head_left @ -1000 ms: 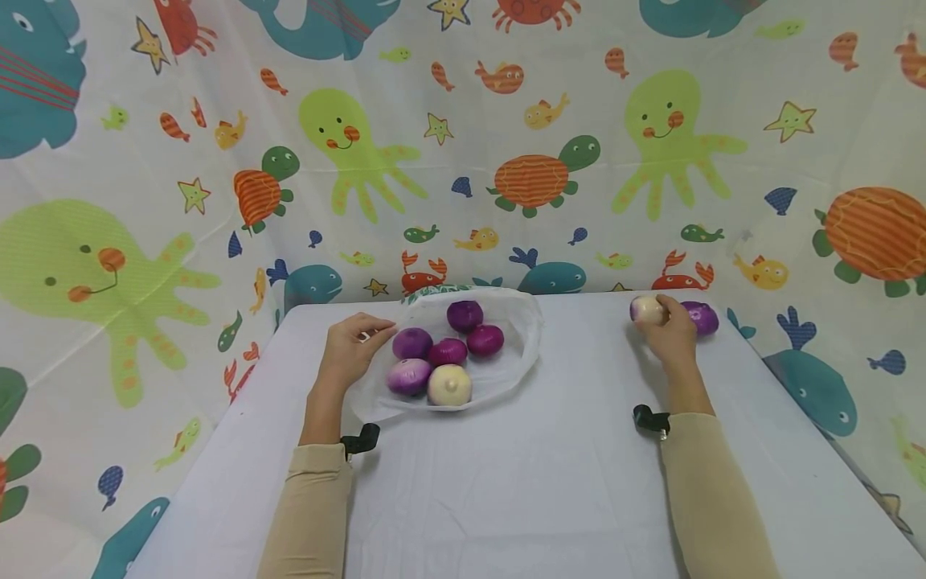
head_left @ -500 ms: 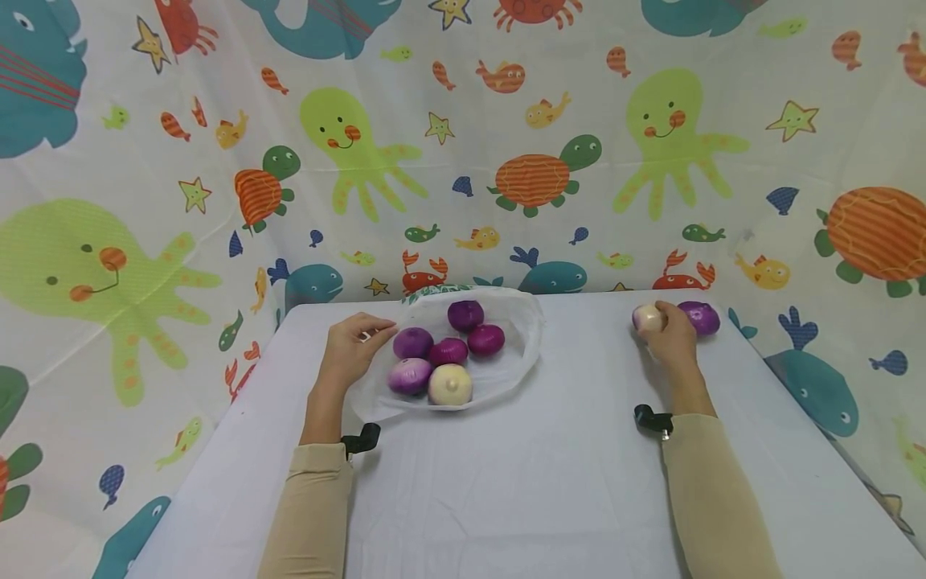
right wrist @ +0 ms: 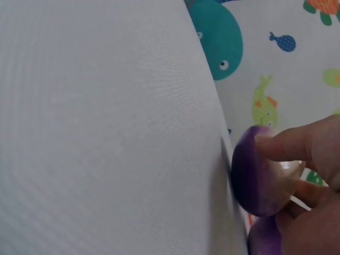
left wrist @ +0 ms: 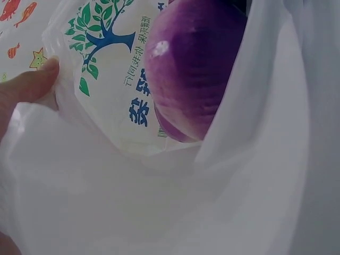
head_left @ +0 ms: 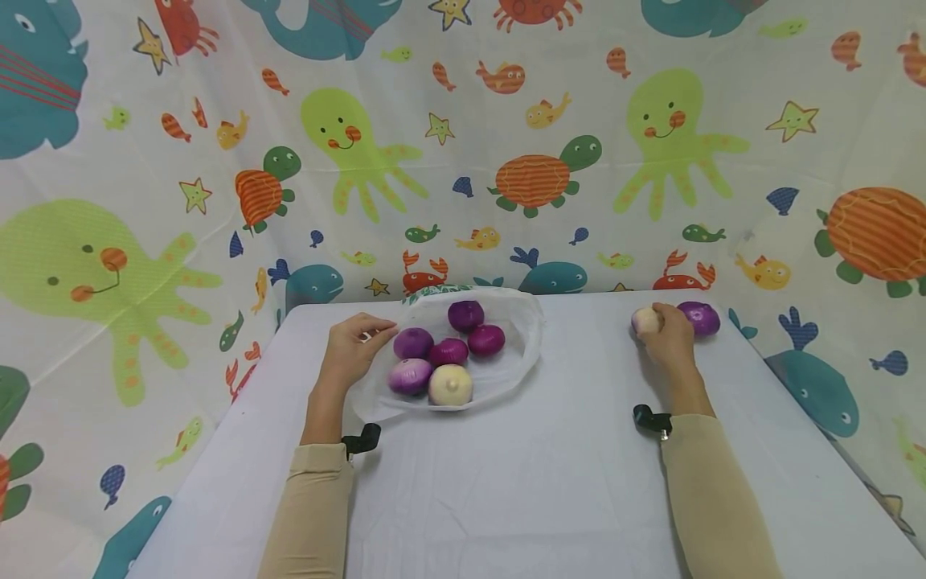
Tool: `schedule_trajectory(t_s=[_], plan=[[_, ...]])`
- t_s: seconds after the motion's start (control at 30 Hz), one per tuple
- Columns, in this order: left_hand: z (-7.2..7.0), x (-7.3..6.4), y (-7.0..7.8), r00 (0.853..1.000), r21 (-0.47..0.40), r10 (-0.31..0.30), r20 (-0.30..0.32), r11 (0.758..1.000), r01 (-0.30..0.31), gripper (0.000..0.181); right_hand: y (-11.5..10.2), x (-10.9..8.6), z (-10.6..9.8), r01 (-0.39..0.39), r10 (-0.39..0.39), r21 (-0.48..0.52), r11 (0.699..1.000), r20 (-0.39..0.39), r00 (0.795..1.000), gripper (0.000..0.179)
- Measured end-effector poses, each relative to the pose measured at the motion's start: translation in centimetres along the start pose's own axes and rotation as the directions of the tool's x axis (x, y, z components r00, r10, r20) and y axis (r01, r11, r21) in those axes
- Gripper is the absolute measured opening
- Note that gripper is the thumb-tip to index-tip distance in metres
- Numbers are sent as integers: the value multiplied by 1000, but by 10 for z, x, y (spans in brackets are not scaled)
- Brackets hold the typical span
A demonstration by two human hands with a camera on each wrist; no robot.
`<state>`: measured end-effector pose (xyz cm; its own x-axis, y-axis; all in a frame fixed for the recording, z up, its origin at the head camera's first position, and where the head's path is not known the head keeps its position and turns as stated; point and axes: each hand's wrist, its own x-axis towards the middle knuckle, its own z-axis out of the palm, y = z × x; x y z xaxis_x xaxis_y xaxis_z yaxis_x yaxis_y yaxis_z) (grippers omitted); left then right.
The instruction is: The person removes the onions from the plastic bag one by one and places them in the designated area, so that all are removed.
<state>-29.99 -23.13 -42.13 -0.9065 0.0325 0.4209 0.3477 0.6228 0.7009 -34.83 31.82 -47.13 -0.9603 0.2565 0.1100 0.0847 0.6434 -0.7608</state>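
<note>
At the table's far right, my right hand (head_left: 671, 334) grips a purple and whitish onion (head_left: 645, 321). In the right wrist view, thumb and fingers are on that onion (right wrist: 252, 175), close to the tabletop; whether it rests there I cannot tell. Just right of the hand lies another purple onion (head_left: 700, 319). My left hand (head_left: 349, 347) pinches the left rim of a white plastic bag (head_left: 517, 378) lying spread open. Several purple onions (head_left: 485, 341) and one pale onion (head_left: 450, 386) sit inside. A tree print (left wrist: 109, 40) shows on the bag in the left wrist view.
The table (head_left: 535, 490) has a white cover. Behind and beside it hangs a curtain (head_left: 463, 121) printed with sea animals. A small black wrist camera (head_left: 362, 440) sits on the left wrist, and another black camera (head_left: 652, 420) on the right.
The onion in my right hand has turned a little, so less of its purple side shows in the head view. My left hand and the bag stay put.
</note>
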Motion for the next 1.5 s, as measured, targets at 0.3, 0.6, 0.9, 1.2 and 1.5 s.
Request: schedule_trajectory(t_s=[0.3,0.6,0.9,1.2,1.5], plan=[[-1,0,1,1000,-1,2,2,1000,-2,17,-2,1,3,-37,36,-23,999,-25,999,65],[-1,0,0,1000,-8,-6,9,1000,6,17,-7,-3,3,-103,105,36,994,-58,993,64],[-1,0,1,1000,-3,6,3,1000,-6,17,-7,-4,2,-92,91,-9,996,-115,989,58],[-1,0,1,1000,-7,-7,3,1000,7,18,-6,-1,5,-107,105,-13,994,-137,985,56],[1,0,-2,999,-1,-34,12,999,34,18,-2,-1,4,-83,83,7,997,-139,987,54]])
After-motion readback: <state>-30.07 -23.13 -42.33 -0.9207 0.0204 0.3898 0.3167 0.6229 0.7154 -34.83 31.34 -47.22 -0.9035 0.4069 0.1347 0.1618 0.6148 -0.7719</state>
